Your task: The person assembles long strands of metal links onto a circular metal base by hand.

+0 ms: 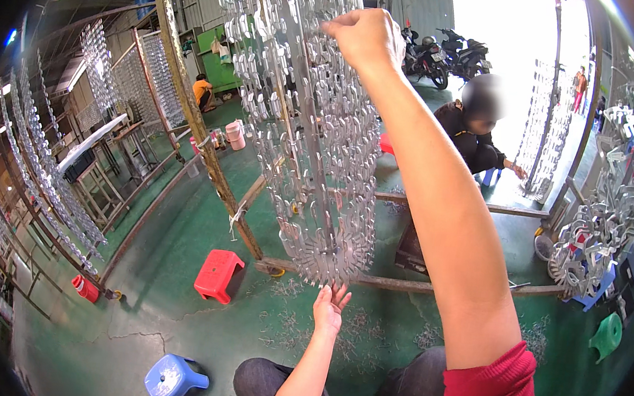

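Note:
In front of me hangs a tall rack (323, 191) crowded with shiny, curved metal pieces around upright rods. My right hand (372, 42) is raised to its upper right side, thumb and fingers pinched together near the hanging pieces. What lies between those fingertips is too small to make out. Down at the rack's lower end, my left hand (329, 308) reaches up, fingers stretched toward the bottom ring of pieces. The fingertips are at its edge; I cannot tell whether they bear on it.
A red stool (218, 275) and a blue stool (174, 380) stand to the left. Small metal bits (355, 331) litter the green floor. A wooden post (190, 106) borders the rack. Across the frame, a person (475, 128) crouches beside another hanging rack (544, 130). More metal pieces (601, 228) hang at right.

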Motion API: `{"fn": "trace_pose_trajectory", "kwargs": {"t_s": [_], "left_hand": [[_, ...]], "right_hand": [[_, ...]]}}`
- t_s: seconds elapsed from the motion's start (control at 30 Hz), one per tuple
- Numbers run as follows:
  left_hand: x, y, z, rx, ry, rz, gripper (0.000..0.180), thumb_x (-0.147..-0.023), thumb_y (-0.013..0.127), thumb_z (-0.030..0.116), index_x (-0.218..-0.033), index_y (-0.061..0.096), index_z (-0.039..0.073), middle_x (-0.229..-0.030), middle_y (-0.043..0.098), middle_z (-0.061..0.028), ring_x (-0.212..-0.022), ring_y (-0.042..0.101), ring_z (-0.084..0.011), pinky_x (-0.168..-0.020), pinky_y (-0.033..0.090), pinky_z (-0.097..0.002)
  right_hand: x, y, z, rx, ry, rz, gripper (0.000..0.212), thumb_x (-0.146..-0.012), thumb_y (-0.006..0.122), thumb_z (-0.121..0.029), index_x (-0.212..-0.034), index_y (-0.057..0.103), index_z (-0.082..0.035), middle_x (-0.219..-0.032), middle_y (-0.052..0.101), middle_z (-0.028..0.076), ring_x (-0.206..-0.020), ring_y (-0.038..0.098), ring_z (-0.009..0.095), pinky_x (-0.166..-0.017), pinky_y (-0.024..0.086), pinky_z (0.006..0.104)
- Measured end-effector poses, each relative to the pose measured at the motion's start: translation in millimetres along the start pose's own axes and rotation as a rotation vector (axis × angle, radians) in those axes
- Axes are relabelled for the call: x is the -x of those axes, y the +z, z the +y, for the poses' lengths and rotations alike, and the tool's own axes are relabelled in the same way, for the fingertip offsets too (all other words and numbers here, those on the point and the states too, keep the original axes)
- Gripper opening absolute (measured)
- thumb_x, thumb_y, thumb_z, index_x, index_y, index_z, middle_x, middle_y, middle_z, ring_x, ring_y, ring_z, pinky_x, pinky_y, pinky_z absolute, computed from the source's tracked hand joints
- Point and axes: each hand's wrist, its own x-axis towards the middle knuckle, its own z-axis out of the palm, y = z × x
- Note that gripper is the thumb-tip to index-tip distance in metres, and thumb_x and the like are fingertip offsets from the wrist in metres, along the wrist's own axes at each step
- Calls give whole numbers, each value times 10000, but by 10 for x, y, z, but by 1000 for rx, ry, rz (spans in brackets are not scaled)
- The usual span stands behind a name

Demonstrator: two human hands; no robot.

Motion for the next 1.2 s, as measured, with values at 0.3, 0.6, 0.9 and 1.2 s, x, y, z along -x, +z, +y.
{"fn": "trace_pose_trajectory", "kwargs": {"t_s": [0.3, 0.6, 0.9, 1.2], "left_hand": [[-25, -43, 21, 38, 13, -6, 206, -935, 457, 176, -1054, 514, 18, -984, 599, -72, -978, 604, -280, -765, 546, -428], [-7, -31, 8, 49, 13, -12, 192, -935, 456, 169, -1038, 512, 16, -969, 603, -76, -982, 604, -282, -763, 549, -419], [15, -38, -8, 47, 15, -24, 203, -940, 445, 170, -1055, 511, 17, -1019, 599, -94, -1007, 592, -286, -773, 544, -425], [47, 27, -48, 34, 1, -49, 202, -946, 423, 173, -1071, 484, 26, -1019, 591, -79, -1005, 591, -263, -806, 526, -441]], "right_hand": [[60, -136, -153, -156, 105, -121, 238, -673, 737, -225, -804, 710, -28, -758, 671, 89, -697, 597, 153, -688, 455, 287], [-19, -103, -18, -127, 45, -80, 221, -662, 749, -191, -793, 703, -19, -747, 667, 84, -705, 594, 143, -699, 451, 283], [-21, -123, -155, -121, -196, 71, 210, -686, 733, -182, -797, 698, -7, -723, 671, 76, -664, 606, 132, -653, 468, 273], [-153, 49, -239, -49, -186, 77, 189, -646, 703, -218, -668, 685, -31, -613, 635, 123, -562, 616, 191, -579, 473, 309]]}}
